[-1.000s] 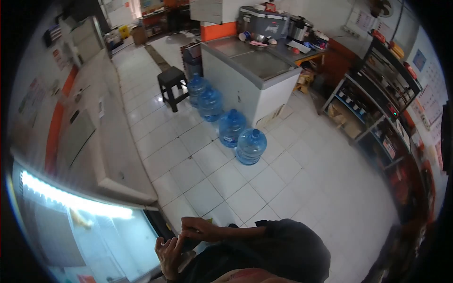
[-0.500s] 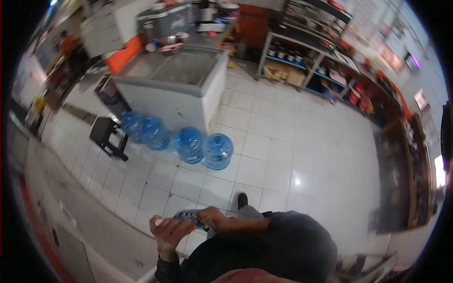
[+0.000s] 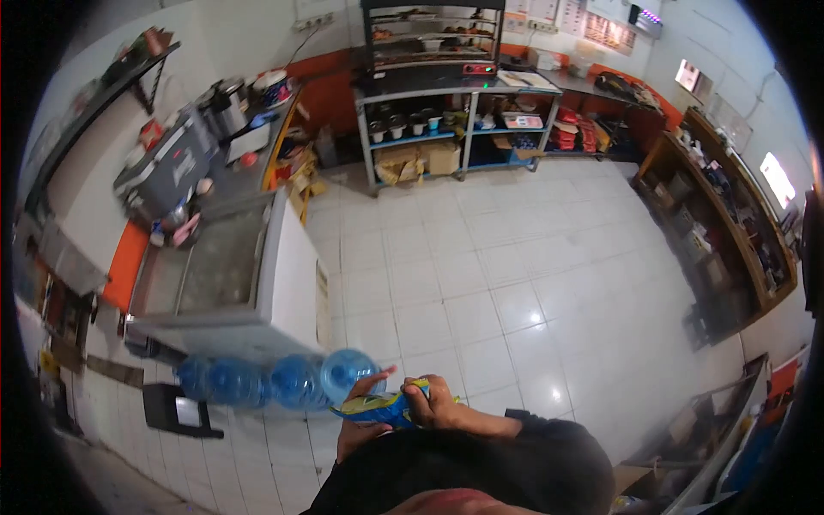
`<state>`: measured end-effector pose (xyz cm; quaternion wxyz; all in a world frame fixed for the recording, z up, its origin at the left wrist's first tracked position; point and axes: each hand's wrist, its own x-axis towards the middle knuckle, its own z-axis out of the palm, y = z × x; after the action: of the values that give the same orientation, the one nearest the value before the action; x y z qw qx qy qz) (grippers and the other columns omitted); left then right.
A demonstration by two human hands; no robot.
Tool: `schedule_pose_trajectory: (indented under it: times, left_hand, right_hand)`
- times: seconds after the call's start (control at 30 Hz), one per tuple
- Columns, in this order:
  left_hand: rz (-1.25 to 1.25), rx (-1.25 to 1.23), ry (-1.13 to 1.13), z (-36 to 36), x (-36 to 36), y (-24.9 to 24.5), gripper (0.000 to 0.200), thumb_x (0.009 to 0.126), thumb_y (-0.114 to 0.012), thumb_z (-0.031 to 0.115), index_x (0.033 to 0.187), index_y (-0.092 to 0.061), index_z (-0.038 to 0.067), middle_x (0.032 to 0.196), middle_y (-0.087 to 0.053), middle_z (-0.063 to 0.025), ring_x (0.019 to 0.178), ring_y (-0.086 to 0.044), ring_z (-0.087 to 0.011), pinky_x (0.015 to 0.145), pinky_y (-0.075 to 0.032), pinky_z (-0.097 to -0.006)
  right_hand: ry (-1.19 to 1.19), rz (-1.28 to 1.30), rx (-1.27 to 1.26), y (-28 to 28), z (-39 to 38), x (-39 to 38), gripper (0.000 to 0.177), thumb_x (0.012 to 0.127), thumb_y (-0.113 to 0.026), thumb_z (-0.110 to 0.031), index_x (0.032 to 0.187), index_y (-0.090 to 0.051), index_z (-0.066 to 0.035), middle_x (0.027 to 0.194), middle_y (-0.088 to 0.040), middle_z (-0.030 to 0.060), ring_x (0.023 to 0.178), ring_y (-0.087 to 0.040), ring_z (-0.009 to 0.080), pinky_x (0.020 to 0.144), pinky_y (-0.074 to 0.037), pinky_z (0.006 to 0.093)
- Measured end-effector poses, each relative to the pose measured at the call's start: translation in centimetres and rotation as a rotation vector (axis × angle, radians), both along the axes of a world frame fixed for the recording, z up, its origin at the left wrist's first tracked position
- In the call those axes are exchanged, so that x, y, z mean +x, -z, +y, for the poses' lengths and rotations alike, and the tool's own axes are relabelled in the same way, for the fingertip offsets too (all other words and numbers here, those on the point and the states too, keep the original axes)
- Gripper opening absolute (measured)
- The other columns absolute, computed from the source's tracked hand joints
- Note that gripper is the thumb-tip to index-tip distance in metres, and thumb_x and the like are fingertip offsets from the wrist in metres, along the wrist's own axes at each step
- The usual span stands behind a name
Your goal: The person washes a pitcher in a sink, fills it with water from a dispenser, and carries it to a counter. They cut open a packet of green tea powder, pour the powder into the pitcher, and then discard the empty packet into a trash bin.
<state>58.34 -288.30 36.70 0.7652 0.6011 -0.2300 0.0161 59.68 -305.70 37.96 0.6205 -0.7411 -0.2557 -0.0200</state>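
Observation:
A shiny blue-and-yellow packet point(image 3: 384, 409) is held low in front of my body. My left hand point(image 3: 356, 432) grips its left part, the thumb across the near side and the fingertips showing beyond the far edge. At the packet's right end, my right hand point(image 3: 440, 407) is closed, thumb and fingers pinching the yellow edge. What the packet contains is hidden. Just past it on the floor stands a large blue water bottle point(image 3: 348, 371), overlapped by my left fingertips in this view.
Several blue bottles line the chest freezer point(image 3: 296, 283) at left, with a black stool point(image 3: 176, 412) beside them. Pale tiles point(image 3: 446, 292) stretch ahead. A metal shelf unit point(image 3: 468, 129) with a food display case point(image 3: 433, 39) stands at the back, a wooden shelf point(image 3: 730, 223) at right.
The view has swung to the right, shifting the freezer and bottles left. Both hands have turned the packet, so more of its blue-and-yellow side shows.

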Motion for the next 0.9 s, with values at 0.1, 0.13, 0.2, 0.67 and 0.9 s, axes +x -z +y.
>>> schedule_pose_trajectory:
  times: [0.1,0.13,0.2,0.67,0.9]
  left_hand:
    - [0.096,-0.118,0.095,-1.9,6.1,1.4,0.048,0.074,-0.074,0.02,0.114,-0.057,-0.001,0.118,-0.059,-0.0156,0.113,-0.053,-0.0261,0.097,-0.038,-0.0392]
    - [0.106,-0.121,0.092,-1.6,8.3,1.7,0.048,0.074,-0.074,0.02,0.114,-0.057,-0.001,0.118,-0.059,-0.0156,0.113,-0.053,-0.0261,0.097,-0.038,-0.0392]
    - [0.001,0.034,0.016,-1.4,13.1,1.8,0.032,0.077,-0.07,0.017,0.103,-0.063,0.0,0.111,-0.063,-0.0158,0.109,-0.055,-0.0257,0.093,-0.041,-0.0388]
    - [-0.215,0.055,-0.05,4.6,53.9,-2.1,0.027,0.082,-0.067,0.024,0.091,-0.066,-0.001,0.088,-0.067,-0.0121,0.083,-0.063,-0.0213,0.078,-0.048,-0.0316]
    - [0.071,-0.257,0.352,4.2,75.2,-0.5,0.079,0.064,-0.082,0.032,0.127,-0.045,0.001,0.125,-0.052,-0.0192,0.117,-0.051,-0.0314,0.098,-0.04,-0.0412]
  right_hand:
    - [0.128,-0.029,0.095,-0.7,-1.4,5.7,0.023,0.094,-0.045,-0.017,0.082,-0.057,-0.002,0.064,-0.055,0.0172,0.054,-0.054,0.0354,0.051,-0.042,0.0391]
    - [0.126,-0.02,0.092,0.2,-1.5,7.8,0.023,0.094,-0.045,-0.017,0.082,-0.057,-0.002,0.064,-0.055,0.0172,0.054,-0.054,0.0354,0.051,-0.042,0.0391]
    - [0.087,-0.008,0.124,2.5,-1.8,12.5,0.02,0.093,-0.047,-0.015,0.081,-0.056,-0.001,0.068,-0.056,0.0174,0.056,-0.054,0.0336,0.052,-0.041,0.0385]
    - [-0.018,-0.331,0.303,0.2,3.3,52.9,0.024,0.09,-0.048,-0.008,0.068,-0.041,-0.001,0.057,-0.04,0.0105,0.047,-0.042,0.0252,0.043,-0.033,0.0352]
    - [0.25,-0.396,0.331,-0.1,4.6,72.1,0.039,0.096,-0.039,-0.022,0.07,-0.051,0.003,0.066,-0.058,0.0167,0.054,-0.06,0.0273,0.05,-0.048,0.0335]
